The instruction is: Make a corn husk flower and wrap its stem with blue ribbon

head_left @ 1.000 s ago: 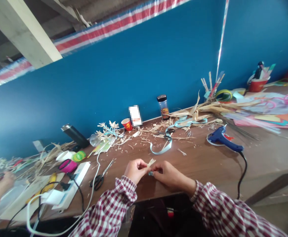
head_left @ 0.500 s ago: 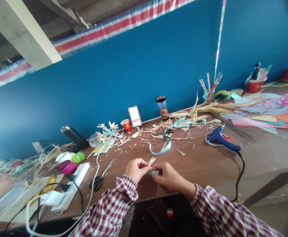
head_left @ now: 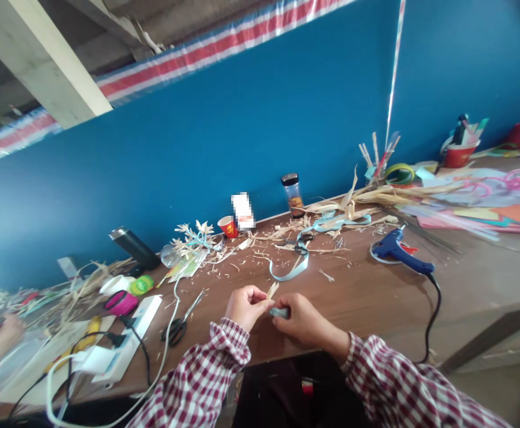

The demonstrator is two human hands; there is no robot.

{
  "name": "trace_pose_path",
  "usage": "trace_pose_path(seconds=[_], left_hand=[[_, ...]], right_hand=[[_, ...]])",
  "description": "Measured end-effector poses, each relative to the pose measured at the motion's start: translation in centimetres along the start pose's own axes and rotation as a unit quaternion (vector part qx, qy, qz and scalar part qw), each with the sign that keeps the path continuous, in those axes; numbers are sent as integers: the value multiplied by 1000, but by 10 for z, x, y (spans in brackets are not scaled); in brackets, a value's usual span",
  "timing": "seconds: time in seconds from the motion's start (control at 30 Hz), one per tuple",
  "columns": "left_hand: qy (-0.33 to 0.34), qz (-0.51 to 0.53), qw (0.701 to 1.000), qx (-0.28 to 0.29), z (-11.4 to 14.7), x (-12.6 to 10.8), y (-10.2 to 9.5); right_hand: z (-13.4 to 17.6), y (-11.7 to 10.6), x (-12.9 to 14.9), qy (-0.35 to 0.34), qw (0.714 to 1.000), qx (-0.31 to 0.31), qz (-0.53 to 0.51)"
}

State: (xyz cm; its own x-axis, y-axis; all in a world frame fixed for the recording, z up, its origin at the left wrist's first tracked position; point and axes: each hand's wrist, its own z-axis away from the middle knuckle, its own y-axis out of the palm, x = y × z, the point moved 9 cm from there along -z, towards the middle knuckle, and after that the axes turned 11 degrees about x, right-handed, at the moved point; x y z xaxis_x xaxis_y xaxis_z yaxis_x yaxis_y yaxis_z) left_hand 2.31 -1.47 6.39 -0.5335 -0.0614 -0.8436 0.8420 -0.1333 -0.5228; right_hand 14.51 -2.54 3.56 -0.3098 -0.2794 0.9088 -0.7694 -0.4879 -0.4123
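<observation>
Between the thumb and fingers of my left hand (head_left: 244, 307) is a small pale piece of dried husk (head_left: 272, 290), its split tip pointing up. My right hand (head_left: 302, 321) is closed on a light blue strip (head_left: 279, 312), which looks like ribbon; part of it is hidden in the fingers. Both hands are close together above the table's front edge, and the strip's end lies right by the left fingertips. Beyond them a curl of light blue ribbon (head_left: 293, 274) lies on the table. Black-handled scissors (head_left: 176, 331) rest left of my left hand.
A blue glue gun (head_left: 397, 252) with a black cord lies to the right. At left are a white power strip (head_left: 139, 327) with cables, a black flask (head_left: 135, 246) and another person's hand (head_left: 5, 336). Husk scraps, a red paper cup (head_left: 228, 227) and a jar (head_left: 293, 196) stand behind.
My right hand has shifted very slightly, and the husk piece has turned a little, looking narrower. The other person's hand at far left has moved slightly.
</observation>
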Motion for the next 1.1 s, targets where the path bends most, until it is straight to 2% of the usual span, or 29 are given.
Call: trace_pose_path(seconds=[0.17, 0.27, 0.43, 0.7, 0.8, 0.9, 1.1], left_hand=[[-5, 19, 1000, 0, 1, 4, 0], [-26, 92, 995, 19, 0, 14, 2], [-77, 274, 954, 96, 4, 30, 18], [-155, 350, 913, 143, 21, 45, 33], [-163, 352, 915, 108, 20, 51, 28], [-168, 314, 932, 69, 19, 56, 19], [-159, 223, 960, 56, 19, 57, 11]], right_hand=[[-4, 4, -1, 1, 999, 26, 21], [-6, 8, -5, 16, 997, 60, -35], [-5, 10, -1, 28, 984, 121, -129], [-2, 17, 3, 43, 965, 210, -151], [-2, 15, 3, 43, 963, 216, -153], [-5, 15, 2, 36, 965, 213, -148], [-10, 12, -8, 30, 981, 150, -120]])
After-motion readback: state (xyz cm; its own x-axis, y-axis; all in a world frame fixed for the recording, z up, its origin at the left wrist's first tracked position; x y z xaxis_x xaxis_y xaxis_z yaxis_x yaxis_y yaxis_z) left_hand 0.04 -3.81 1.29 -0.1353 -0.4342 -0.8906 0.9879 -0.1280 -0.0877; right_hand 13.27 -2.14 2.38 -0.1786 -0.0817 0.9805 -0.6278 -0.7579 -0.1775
